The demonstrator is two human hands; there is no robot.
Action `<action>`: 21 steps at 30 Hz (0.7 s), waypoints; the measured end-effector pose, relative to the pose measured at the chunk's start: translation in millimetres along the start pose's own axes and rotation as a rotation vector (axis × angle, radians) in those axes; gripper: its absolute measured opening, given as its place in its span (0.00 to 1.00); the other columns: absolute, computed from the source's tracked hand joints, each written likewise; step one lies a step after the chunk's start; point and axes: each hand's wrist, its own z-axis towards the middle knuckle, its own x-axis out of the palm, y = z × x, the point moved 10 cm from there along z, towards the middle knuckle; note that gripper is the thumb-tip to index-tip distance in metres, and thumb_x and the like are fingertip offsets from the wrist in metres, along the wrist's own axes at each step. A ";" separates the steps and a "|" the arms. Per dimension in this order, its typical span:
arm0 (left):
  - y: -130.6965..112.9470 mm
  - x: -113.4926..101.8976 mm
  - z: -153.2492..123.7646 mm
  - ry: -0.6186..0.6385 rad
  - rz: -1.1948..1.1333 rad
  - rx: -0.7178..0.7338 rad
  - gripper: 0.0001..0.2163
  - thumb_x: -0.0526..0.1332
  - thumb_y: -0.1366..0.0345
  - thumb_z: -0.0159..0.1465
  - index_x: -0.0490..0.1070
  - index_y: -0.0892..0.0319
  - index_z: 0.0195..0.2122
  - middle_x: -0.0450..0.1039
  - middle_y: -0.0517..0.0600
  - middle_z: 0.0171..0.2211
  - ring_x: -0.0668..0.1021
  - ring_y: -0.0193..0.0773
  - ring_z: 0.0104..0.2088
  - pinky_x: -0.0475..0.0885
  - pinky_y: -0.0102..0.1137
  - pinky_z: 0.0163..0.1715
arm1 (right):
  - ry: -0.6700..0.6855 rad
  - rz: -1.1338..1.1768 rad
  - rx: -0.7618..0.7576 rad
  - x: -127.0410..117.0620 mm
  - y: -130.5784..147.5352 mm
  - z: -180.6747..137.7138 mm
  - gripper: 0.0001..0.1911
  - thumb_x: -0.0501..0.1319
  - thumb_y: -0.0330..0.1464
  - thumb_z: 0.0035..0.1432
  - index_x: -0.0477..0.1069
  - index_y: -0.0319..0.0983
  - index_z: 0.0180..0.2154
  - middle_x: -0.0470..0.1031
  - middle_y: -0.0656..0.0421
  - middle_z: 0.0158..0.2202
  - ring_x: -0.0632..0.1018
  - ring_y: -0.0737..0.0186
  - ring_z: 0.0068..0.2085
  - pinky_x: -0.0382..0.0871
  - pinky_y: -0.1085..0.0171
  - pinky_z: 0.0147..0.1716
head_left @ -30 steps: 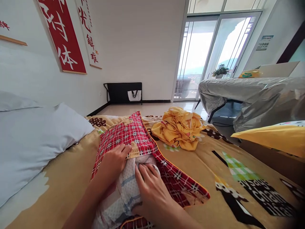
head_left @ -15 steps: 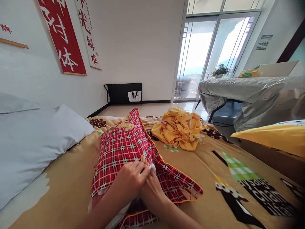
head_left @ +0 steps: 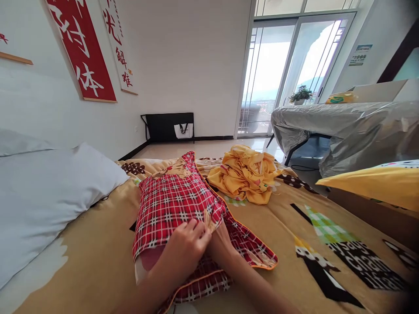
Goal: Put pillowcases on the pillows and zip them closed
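Red plaid pillowcase (head_left: 173,205): middle of the bed (head_left: 98,248), between white pillow (head_left: 42,192) at the left edge and yellow cloth heap (head_left: 245,174). Left hand (head_left: 188,244): fingers pinched on its open hem. Right hand (head_left: 222,240): fingers hidden inside the case, so I cannot tell their spread.

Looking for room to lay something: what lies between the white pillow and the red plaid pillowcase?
Nothing: in the head view, only bare tan bedspread shows between the white pillow and the red plaid pillowcase.

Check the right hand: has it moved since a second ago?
Yes. The right hand has slid forward, toward the yellow cloth heap, from lying flat in the open to having its fingers tucked under the red plaid pillowcase.
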 end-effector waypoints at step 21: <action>121.2 3.4 -46.3 0.396 -0.178 -0.535 0.13 0.46 0.76 0.62 0.67 0.58 0.39 0.75 0.53 0.40 0.78 0.41 0.38 0.68 0.33 0.35 | -0.250 -0.015 -0.346 -104.3 92.9 -21.4 0.13 0.56 0.28 0.59 0.74 0.38 0.45 0.79 0.54 0.41 0.76 0.58 0.43 0.68 0.59 0.45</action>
